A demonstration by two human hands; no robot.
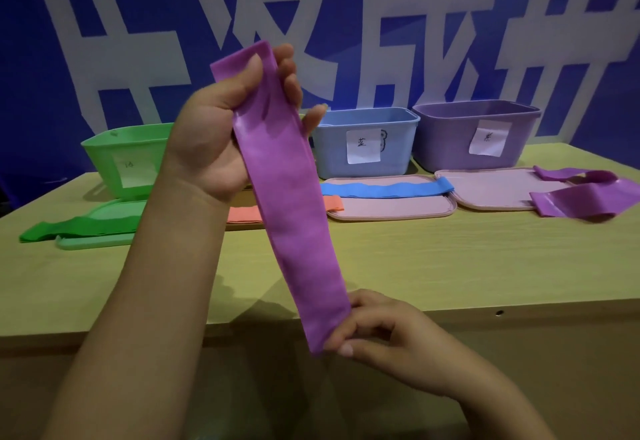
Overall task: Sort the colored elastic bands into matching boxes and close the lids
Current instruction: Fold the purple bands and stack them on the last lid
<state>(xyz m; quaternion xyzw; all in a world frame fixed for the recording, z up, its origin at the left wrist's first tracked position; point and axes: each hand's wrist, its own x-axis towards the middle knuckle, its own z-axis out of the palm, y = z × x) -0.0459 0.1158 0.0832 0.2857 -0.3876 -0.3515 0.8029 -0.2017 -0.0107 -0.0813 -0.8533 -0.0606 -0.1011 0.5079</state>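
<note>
Elastic bands are the business on the long yellow-green wooden table (pixel 450 266), which carries three open plastic boxes in a row along its far edge: a green box (pixel 121 159), a pale blue box (pixel 367 148) and a lilac box (pixel 478 134), each with a white paper label. Three flat lids lie in front: a mint-green lid (pixel 93 240) and two pink lids (pixel 391 209) (pixel 491 190). I count five bands: a green band (pixel 76 226) on the green lid, a blue band (pixel 381 190) across one pink lid, a coral band (pixel 244 214) partly hidden, a loose purple band (pixel 581 199) by the lilac box, and the flat purple rubber band (pixel 287 197) held stretched above the table's near edge. The left hand (pixel 225 134) has its grip curled round the band's top; the right hand (pixel 374 328) pinches its bottom end. To do this well, I would fold the band smaller, then carry it to the lilac box, keeping both ends controlled so it cannot snap.
</note>
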